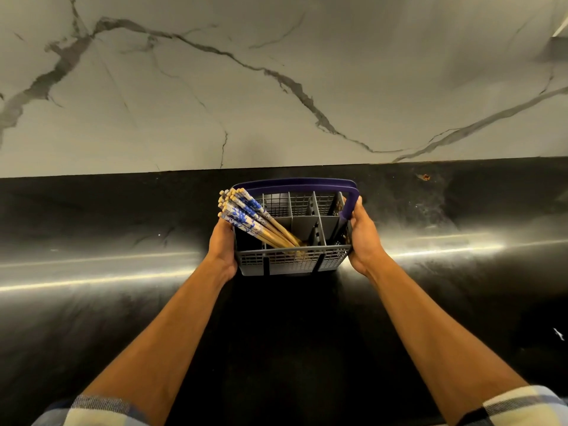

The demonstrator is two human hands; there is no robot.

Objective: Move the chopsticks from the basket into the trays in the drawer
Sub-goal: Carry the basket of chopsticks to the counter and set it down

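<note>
A grey mesh cutlery basket (295, 261) with a dark blue handle (295, 182) stands on the black counter near the back wall. A bundle of several wooden chopsticks (246, 215) with blue-and-white patterned tops leans out of it toward the upper left. My left hand (222, 244) grips the basket's left side, just under the chopstick tops. My right hand (364, 238) holds the right side, thumb against the handle's end. The drawer and its trays are out of view.
The glossy black counter (123, 302) stretches left and right and carries bright light streaks. A white marble-pattern wall (276, 87) rises directly behind the basket. Plaid sleeves show at the bottom corners.
</note>
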